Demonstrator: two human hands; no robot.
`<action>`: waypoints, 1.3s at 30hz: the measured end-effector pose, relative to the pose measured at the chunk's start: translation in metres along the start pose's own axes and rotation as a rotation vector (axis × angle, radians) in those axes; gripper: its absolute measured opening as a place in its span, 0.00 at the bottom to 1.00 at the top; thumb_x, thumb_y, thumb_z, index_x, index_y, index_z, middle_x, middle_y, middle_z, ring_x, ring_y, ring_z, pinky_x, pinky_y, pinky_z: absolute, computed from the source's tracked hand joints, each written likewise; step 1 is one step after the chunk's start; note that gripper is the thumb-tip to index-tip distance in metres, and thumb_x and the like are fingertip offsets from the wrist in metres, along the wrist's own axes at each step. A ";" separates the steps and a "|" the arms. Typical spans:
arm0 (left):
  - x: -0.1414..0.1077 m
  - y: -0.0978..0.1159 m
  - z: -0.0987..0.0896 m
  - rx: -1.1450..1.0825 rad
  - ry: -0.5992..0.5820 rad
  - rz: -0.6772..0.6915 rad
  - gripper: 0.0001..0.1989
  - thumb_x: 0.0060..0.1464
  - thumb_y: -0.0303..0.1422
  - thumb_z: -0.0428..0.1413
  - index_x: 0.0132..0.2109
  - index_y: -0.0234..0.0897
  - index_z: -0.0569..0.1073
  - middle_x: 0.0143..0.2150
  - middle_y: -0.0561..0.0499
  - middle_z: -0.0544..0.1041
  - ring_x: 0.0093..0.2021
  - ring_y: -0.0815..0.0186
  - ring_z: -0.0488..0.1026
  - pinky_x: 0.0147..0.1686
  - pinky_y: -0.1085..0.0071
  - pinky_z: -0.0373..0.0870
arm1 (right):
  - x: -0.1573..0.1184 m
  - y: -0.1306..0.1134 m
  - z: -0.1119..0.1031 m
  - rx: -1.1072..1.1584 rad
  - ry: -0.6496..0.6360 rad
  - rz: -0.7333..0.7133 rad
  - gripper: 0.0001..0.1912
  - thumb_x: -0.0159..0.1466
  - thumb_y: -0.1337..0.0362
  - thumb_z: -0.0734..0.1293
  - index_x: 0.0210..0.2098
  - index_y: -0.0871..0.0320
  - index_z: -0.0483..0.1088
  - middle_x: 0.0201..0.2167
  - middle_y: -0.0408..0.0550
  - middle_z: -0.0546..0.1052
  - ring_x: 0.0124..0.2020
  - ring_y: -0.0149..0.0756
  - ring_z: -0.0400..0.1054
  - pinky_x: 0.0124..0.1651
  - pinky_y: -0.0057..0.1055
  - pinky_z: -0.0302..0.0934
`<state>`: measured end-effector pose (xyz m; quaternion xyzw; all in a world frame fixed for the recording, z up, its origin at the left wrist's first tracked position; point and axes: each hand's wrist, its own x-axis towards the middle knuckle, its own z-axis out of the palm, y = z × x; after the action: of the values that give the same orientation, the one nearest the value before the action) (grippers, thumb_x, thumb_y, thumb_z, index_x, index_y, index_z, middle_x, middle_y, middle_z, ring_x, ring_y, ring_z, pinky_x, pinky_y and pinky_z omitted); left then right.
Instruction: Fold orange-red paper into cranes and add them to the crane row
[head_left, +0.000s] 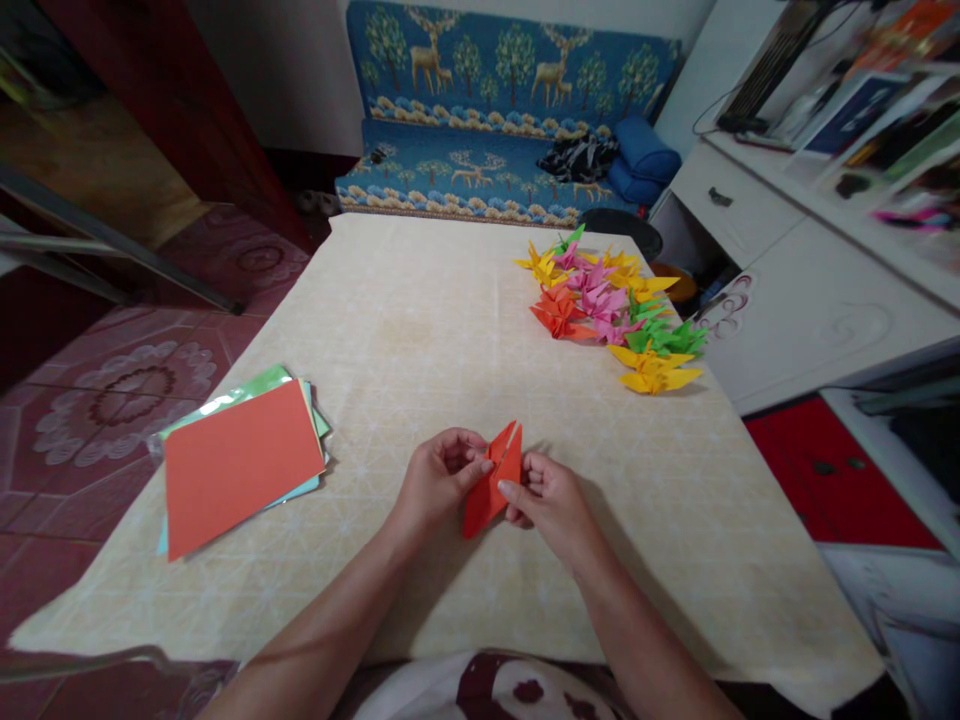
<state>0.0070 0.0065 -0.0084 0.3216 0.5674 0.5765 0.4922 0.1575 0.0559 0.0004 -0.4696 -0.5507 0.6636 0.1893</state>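
Observation:
Between my two hands is a folded piece of orange-red origami paper (486, 502), a narrow diamond with a slit running down from its upper tip. My left hand (442, 472) pinches its left edge with the thumb on top. On the opposite side my right hand (546, 497) grips the right edge, thumb pressed on the face and fingers curled behind. The paper is held just above the table, tilted, its long lower point toward me. Parts of the fingers behind the paper are hidden.
A stack of coloured paper sheets (244, 470), orange-red on top, lies at the left on the cloth-covered table (420, 330). Several folded paper cranes (600, 300) in yellow, pink, green and orange are grouped at the far right. Beyond stand a blue patterned sofa (480, 130) and a white cabinet (817, 270).

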 end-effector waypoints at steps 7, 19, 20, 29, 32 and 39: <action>0.035 0.021 -0.009 0.345 -0.346 0.062 0.08 0.45 0.25 0.59 0.35 0.33 0.71 0.26 0.53 0.74 0.26 0.71 0.72 0.26 0.77 0.66 | -0.018 0.005 -0.020 -0.559 0.414 -0.593 0.03 0.58 0.67 0.66 0.33 0.56 0.68 0.33 0.47 0.73 0.33 0.35 0.69 0.36 0.33 0.65; 0.040 0.010 -0.006 0.793 -0.410 0.396 0.08 0.46 0.22 0.56 0.29 0.37 0.79 0.27 0.52 0.73 0.29 0.69 0.70 0.30 0.75 0.66 | -0.009 0.022 -0.017 -0.724 0.083 -0.715 0.12 0.57 0.74 0.67 0.38 0.53 0.73 0.40 0.46 0.74 0.44 0.37 0.68 0.48 0.37 0.65; 0.036 0.009 -0.007 0.796 -0.405 0.399 0.09 0.48 0.22 0.55 0.30 0.38 0.79 0.28 0.51 0.73 0.29 0.69 0.70 0.31 0.74 0.66 | -0.008 0.022 -0.016 -0.726 0.086 -0.702 0.12 0.57 0.74 0.67 0.38 0.53 0.73 0.39 0.46 0.74 0.43 0.37 0.69 0.47 0.37 0.66; -0.017 0.003 -0.019 0.660 -0.297 0.385 0.14 0.56 0.23 0.52 0.47 0.39 0.76 0.47 0.44 0.76 0.46 0.63 0.73 0.48 0.66 0.70 | -0.008 0.019 -0.016 -0.717 0.065 -0.670 0.13 0.58 0.73 0.68 0.40 0.51 0.75 0.40 0.45 0.73 0.43 0.37 0.68 0.47 0.36 0.65; -0.027 -0.004 -0.019 0.658 -0.219 0.378 0.14 0.54 0.23 0.56 0.47 0.38 0.77 0.49 0.44 0.75 0.49 0.62 0.72 0.50 0.65 0.70 | -0.008 0.021 -0.017 -0.726 0.060 -0.681 0.13 0.59 0.72 0.68 0.41 0.51 0.75 0.39 0.45 0.73 0.43 0.37 0.68 0.47 0.36 0.64; -0.033 -0.015 -0.016 0.601 -0.091 0.339 0.11 0.54 0.22 0.55 0.40 0.39 0.79 0.47 0.45 0.77 0.47 0.63 0.74 0.49 0.64 0.72 | -0.006 0.024 -0.018 -0.731 0.080 -0.721 0.08 0.63 0.69 0.65 0.37 0.53 0.76 0.34 0.46 0.72 0.37 0.35 0.67 0.40 0.33 0.63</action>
<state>0.0049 -0.0316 -0.0191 0.5671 0.6280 0.4421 0.2976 0.1817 0.0532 -0.0179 -0.3106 -0.8660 0.3017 0.2503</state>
